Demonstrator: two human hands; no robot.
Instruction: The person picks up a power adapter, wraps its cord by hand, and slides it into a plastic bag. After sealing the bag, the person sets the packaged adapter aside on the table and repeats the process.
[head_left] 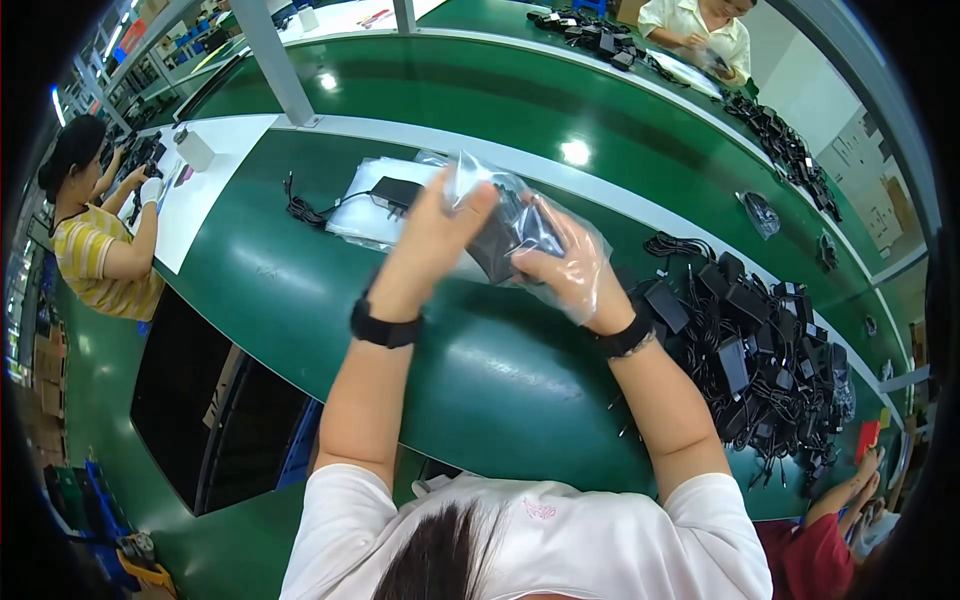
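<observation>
Over the green bench, I hold a clear plastic bag (472,172) with a black power adapter (492,252) and its coiled cable in it. My left hand (438,232) is closed on the bag's left side, its thumb pointing up and right. On the other side, my right hand (572,262) grips the bagged adapter, with clear film lying over much of the hand. Just left of my left hand, another black adapter (396,192) lies on a stack of flat clear bags (362,218), its cable trailing left.
To the right lies a large heap of black adapters and cables (745,350). Bagged adapters (760,214) sit on the green belt (440,85) beyond a pale rail. Co-workers sit at left (105,245), far right (715,35) and lower right (820,545). A metal post (272,65) rises at the rail.
</observation>
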